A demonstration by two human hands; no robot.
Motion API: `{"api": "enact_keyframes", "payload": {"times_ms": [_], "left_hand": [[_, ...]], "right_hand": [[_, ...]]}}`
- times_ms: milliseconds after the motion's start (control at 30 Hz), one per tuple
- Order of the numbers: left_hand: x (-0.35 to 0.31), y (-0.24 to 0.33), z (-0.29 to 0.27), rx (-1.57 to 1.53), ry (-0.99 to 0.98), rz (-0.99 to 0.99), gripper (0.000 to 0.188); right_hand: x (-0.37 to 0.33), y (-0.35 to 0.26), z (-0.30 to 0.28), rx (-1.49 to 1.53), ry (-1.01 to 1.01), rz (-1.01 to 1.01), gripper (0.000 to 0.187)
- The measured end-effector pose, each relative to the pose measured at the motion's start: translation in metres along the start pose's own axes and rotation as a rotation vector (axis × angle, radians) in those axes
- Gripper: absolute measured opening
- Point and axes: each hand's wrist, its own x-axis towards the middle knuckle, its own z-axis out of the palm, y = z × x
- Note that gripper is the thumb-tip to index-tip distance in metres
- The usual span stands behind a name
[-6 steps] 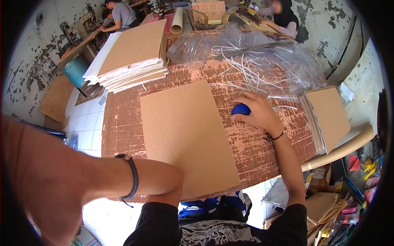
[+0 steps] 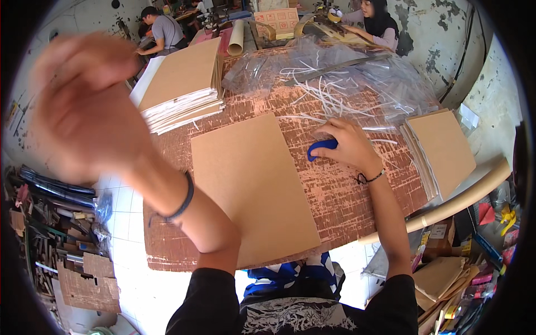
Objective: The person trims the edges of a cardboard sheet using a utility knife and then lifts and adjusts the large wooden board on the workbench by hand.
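Observation:
A brown cardboard sheet [image 2: 257,190] lies flat on the worn reddish-brown table [image 2: 352,204] in front of me. My left hand [image 2: 92,106] is raised close to the camera at the upper left, clear of the sheet; motion smears its fingers. To the right of the sheet, my right hand [image 2: 352,144] rests low over the table with fingers curled round a small rounded blue object [image 2: 322,148]. The palm hides part of that object, and its kind is not clear. White strips [image 2: 335,100] lie just beyond this hand.
A tall stack of cardboard and white sheets [image 2: 181,78] stands at the back left. Clear plastic sheeting [image 2: 391,84] spreads over the far side. A smaller cardboard stack [image 2: 441,145] sits at the right edge, near a long tube [image 2: 463,198]. Two co-workers [image 2: 164,33] [image 2: 377,28] work beyond.
My left hand has swung up and away from the lower left. My right hand stays by the sheet, its grip on the blue object slightly shifted. The head view has shifted a little.

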Motion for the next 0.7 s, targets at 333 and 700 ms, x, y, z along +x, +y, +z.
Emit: {"api": "enact_keyframes", "payload": {"times_ms": [333,700], "left_hand": [[-0.162,-0.159,0.085,0.665,-1.315,-0.871,0.056],[-0.210,-0.125,0.096,0.860,-0.698,-0.726,0.057]], "right_hand": [[-0.009,0.009,-0.006,0.101,-0.096,-0.022,0.059],[-0.013,0.014,-0.005,0.123,-0.084,-0.005,0.047]]}}
